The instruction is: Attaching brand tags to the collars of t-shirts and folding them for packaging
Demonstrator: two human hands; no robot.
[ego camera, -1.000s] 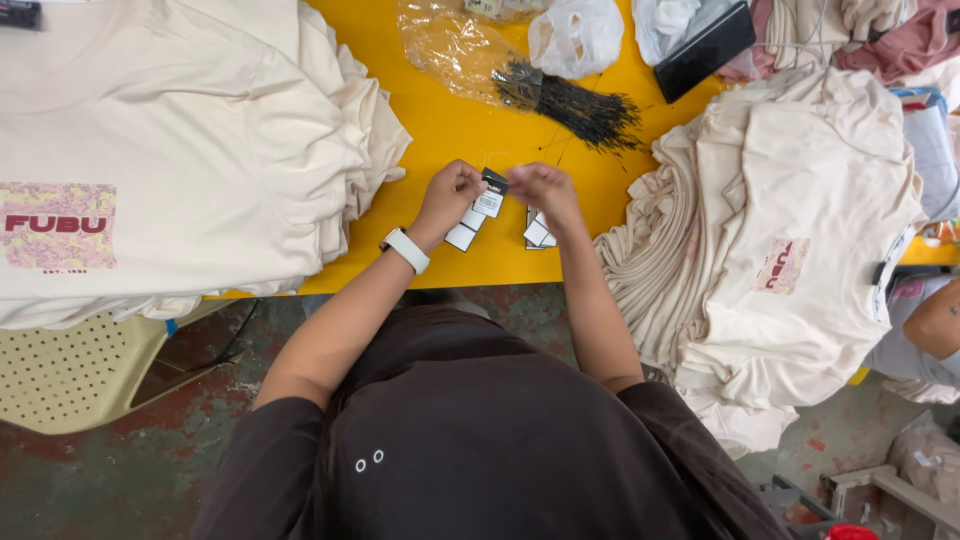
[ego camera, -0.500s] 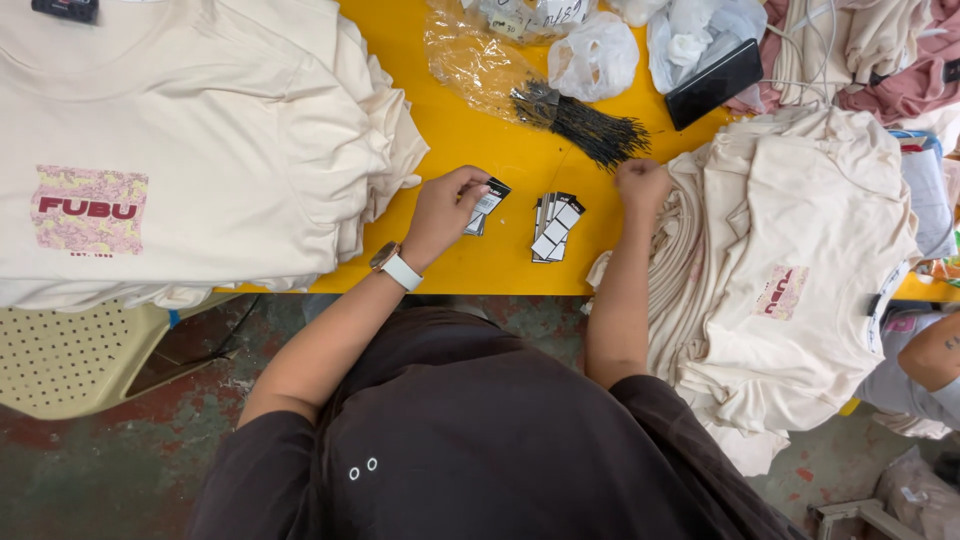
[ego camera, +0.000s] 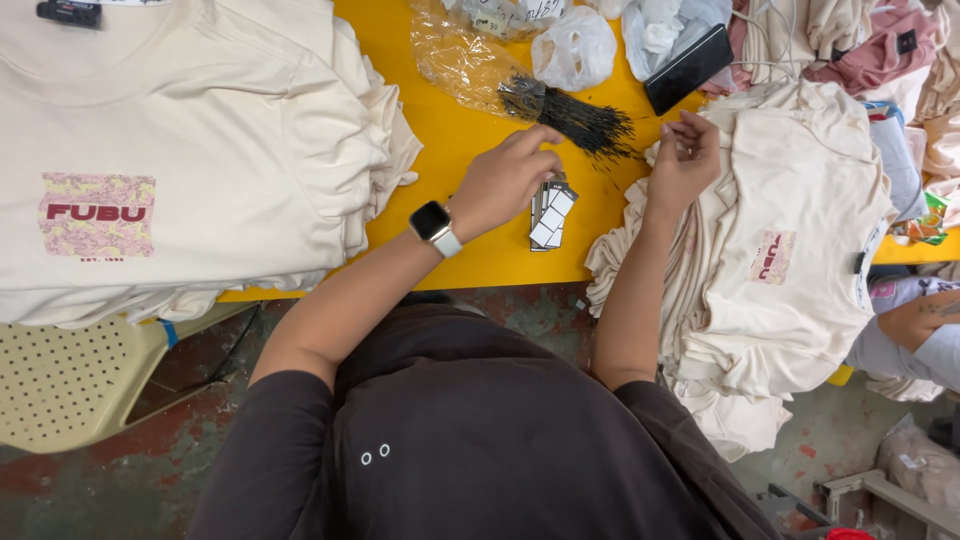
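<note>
My left hand [ego camera: 503, 182], with a smartwatch [ego camera: 433, 224] on its wrist, reaches over the yellow table [ego camera: 450, 130]. Its fingertips are curled down onto the top of a small stack of white and black tags [ego camera: 550, 212] lying on the table. My right hand [ego camera: 685, 158] hovers over the edge of a pile of cream shirts [ego camera: 790, 250]. It is just right of a bundle of thin black strings [ego camera: 575, 115], with thumb and fingers pinched together. Whether a string is between them is too fine to see.
A tall stack of folded cream shirts with a red print [ego camera: 170, 170] fills the left. Clear and white plastic bags [ego camera: 575, 45] and a black phone [ego camera: 688, 68] lie at the back. Another person's arm [ego camera: 915, 330] shows at right. A perforated cream chair [ego camera: 70, 385] sits below left.
Both hands have parted from the tags they held together. The tags now lie stacked on the table under my left hand. My right hand has moved right and back toward the black strings.
</note>
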